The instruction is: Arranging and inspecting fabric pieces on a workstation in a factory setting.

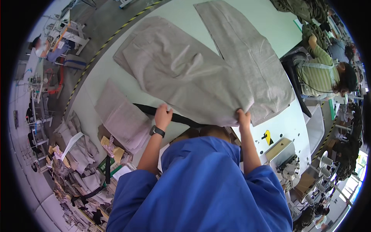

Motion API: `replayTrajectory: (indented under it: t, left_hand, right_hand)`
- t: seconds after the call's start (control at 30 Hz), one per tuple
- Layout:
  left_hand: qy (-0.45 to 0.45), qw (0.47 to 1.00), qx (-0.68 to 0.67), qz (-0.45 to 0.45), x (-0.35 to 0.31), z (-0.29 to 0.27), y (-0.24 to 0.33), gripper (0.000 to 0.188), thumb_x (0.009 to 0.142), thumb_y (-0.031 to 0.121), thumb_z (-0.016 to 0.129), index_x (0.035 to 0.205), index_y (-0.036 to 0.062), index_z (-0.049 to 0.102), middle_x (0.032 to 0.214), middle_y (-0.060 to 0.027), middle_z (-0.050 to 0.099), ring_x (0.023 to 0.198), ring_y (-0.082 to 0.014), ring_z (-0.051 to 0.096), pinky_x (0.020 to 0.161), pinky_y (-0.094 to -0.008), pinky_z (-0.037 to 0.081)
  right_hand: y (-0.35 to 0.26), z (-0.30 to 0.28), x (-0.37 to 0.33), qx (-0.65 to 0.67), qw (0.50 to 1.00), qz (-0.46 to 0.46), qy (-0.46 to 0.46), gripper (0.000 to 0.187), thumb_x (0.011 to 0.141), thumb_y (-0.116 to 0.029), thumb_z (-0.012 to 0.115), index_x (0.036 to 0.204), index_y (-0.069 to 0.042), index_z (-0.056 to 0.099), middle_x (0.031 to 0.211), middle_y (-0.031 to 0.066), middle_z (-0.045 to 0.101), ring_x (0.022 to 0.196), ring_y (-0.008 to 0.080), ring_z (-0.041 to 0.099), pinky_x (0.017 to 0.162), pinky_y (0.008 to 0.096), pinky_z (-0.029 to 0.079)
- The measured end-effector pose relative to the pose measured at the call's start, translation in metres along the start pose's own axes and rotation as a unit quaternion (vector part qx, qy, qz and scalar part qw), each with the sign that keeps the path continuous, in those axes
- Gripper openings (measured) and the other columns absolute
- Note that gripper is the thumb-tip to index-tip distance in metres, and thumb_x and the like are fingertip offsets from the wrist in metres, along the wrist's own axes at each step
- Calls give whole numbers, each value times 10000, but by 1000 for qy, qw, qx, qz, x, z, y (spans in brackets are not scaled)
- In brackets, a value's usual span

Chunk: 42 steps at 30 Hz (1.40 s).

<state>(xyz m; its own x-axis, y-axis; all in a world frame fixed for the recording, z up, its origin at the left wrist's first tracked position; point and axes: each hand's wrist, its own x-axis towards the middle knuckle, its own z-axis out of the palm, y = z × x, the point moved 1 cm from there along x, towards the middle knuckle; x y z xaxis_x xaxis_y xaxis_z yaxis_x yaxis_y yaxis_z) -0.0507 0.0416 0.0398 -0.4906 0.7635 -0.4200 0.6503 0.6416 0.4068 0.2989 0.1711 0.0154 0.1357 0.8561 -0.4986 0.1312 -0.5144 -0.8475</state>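
A large grey-beige garment [181, 63] with two long leg-like parts, resembling trousers, lies spread and wrinkled on the pale table [270, 15]. My right hand [243, 118] is closed on its near edge, thumb and fingers pinching the cloth. A black fabric strip [183, 119] runs along the near side of the garment, close to my body. My left hand [163, 117], with a dark watch on the wrist, is closed over this strip; its fingertips partly hide what they pinch. Left of that hand lies a stack of grey cut pieces [121, 120].
A sewing machine [288, 166] stands at the table's right, near a black-and-yellow marker [267, 137]. Piled cloth and papers [83, 154] crowd the lower left. A co-worker in a striped green top [317, 73] sits at the right, handling dark green cloth [313, 33].
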Motion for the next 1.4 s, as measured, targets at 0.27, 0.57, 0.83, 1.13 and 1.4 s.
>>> replayTrajectory:
  t: [0.27,0.57,0.83,1.13,1.4]
  left_hand:
    - [189,969,20,160,52,11,-9,594,735,176,662,1218,-25,381,1296,-247,320,1166,-408,359,975,-433,325]
    - [23,985,164,54,102,25,26,851,752,580,557,1411,212,165,1466,-162,56,1308,-438,123,1002,-599,182]
    - [5,967,246,63,215,3,25,950,722,680,500,1421,285,-9,1481,-88,-110,1325,-443,-17,956,-678,146]
    - [49,969,240,28,250,-2,42,810,769,640,465,1412,282,126,1486,-72,41,1302,-440,163,986,-596,235]
    - [71,947,303,78,144,10,65,715,784,567,496,1307,97,363,1238,-175,413,1056,-369,468,848,-476,392]
  right_hand:
    - [-48,-91,5,-59,994,-84,45,229,693,-112,562,887,4,598,658,-1,547,556,96,477,516,236,370]
    - [2,-141,-4,30,995,77,53,262,709,-56,560,963,10,564,788,48,578,712,139,530,658,245,421]
    - [27,-107,-22,156,969,189,25,372,717,-26,576,1082,6,511,969,85,588,862,189,566,775,290,459]
    - [30,-79,-23,212,946,241,-51,328,730,-32,587,1049,17,527,952,98,597,876,208,573,787,313,465]
    - [-129,-135,-19,-45,977,-171,118,70,774,-15,578,840,-2,600,762,25,608,683,95,549,654,251,452]
